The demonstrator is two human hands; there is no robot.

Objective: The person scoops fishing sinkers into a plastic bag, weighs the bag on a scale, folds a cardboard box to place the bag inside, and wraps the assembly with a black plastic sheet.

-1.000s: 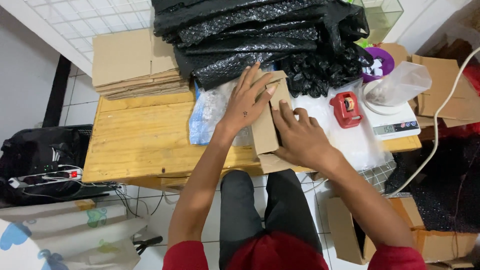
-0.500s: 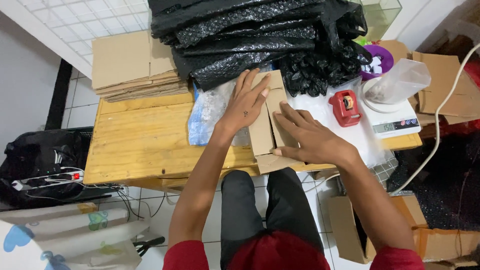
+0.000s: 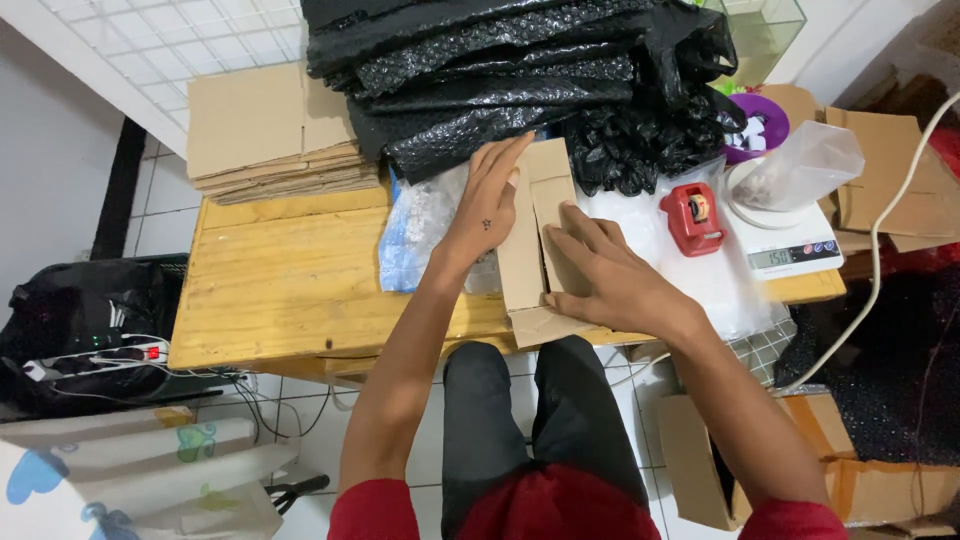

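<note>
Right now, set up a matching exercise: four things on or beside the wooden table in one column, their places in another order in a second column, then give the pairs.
Things:
1. small brown cardboard box
2. red plastic tape dispenser
3. stack of flat brown cardboard sheets
4. white digital kitchen scale

Places:
A. far left corner of the wooden table
B. under both hands, left hand and right hand
C. right end of the table, with a clear plastic bag on top
D. on clear plastic sheeting, between the box and the scale

Pairs: 1-B, 2-D, 3-A, 4-C
</note>
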